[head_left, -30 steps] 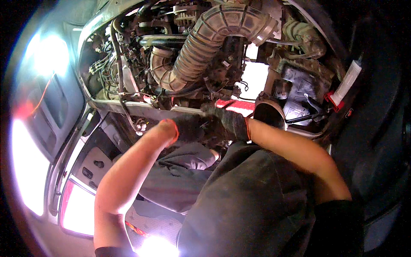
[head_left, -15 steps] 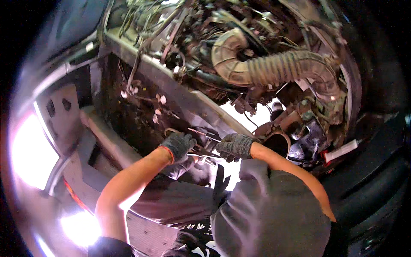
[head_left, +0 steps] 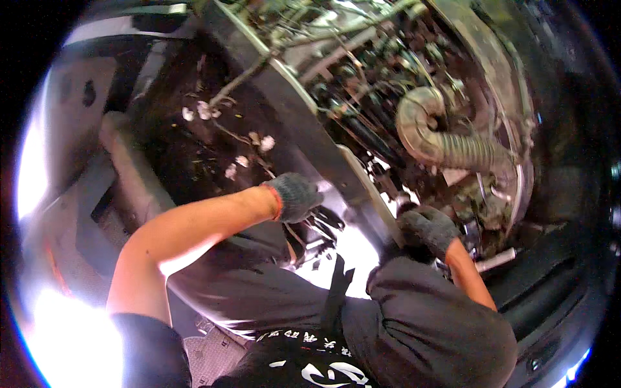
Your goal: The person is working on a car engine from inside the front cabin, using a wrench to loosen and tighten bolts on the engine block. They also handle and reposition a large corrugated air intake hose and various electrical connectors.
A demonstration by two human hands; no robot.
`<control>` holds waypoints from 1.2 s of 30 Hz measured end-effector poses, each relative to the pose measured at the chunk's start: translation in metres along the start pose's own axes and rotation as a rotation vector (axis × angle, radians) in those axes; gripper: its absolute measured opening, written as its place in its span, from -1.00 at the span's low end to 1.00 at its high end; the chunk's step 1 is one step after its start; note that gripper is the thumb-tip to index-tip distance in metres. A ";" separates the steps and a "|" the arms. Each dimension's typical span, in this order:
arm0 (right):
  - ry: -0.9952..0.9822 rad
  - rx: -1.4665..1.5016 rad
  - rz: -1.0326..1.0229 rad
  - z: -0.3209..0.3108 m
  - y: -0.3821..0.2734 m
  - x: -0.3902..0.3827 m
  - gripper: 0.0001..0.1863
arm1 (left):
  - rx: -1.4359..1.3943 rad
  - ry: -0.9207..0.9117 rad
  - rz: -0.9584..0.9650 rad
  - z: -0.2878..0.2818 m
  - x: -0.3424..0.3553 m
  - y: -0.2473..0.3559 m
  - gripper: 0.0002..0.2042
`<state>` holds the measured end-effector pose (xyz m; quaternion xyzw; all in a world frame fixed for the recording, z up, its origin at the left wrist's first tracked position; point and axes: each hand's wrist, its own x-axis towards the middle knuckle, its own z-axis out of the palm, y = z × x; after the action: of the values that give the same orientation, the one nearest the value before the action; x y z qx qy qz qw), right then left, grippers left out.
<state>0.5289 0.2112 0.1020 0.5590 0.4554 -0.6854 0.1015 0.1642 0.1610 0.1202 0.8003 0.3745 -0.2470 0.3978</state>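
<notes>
My left hand [head_left: 297,196], in a dark grey knit glove with an orange cuff, is closed beside a long metal beam [head_left: 284,110]. What its curled fingers hold, if anything, is hidden. Dark cables [head_left: 323,223] hang just below it. On the beam's other side, near its lower end, is my right hand [head_left: 430,227], gloved alike. Its fingers bend down out of sight at the engine bay's edge, and any thing in their grip cannot be made out.
A dusty ribbed air intake hose [head_left: 466,147] curves over the engine bay. White wiring connectors [head_left: 204,110] dangle left of the beam. A light-coloured tube-like object [head_left: 497,260] lies right of my right hand. Bright light glares through the gap between my knees.
My view has turned and shifted left. My hands have moved apart: the left is higher along the beam, the right has gone over to its engine side.
</notes>
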 end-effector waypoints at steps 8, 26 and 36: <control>0.492 -0.723 -0.692 -0.015 -0.012 -0.028 -0.69 | -0.007 0.058 -0.316 -0.114 0.013 -0.088 -0.64; 0.651 0.765 0.219 0.016 0.006 -0.139 -0.62 | -0.161 0.667 -0.844 -0.125 -0.007 -0.282 -0.48; 0.785 0.344 0.244 -0.029 0.014 -0.177 -0.62 | -0.561 0.335 -0.589 -0.049 -0.083 -0.317 -0.60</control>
<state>0.6207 0.1593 0.2479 0.8352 0.2695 -0.4702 -0.0935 -0.1326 0.2959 0.0619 0.5494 0.6986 -0.1056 0.4461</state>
